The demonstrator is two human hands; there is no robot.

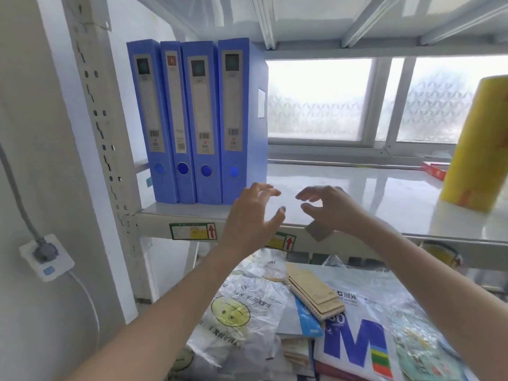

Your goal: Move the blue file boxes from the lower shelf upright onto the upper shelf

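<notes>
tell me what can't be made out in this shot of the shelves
- Head view: print on the spine labels of the four blue file boxes is too small and blurred to read.
- Lower shelf: plastic bags and both forearms cover it, so any remaining boxes are hidden.
- Yellow roll: cut off by the right edge.
- Left hand and right hand: fingertips motion-blurred.

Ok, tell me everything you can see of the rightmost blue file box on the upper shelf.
The rightmost blue file box stands upright on the upper shelf, last of four, its left side against its neighbour. It looks like glossy blue plastic. The spine carries a long pale label with a dark square on top and a barcode below, and a round finger hole near the bottom. A small white label sits on its right side. Neither hand touches it.
</notes>
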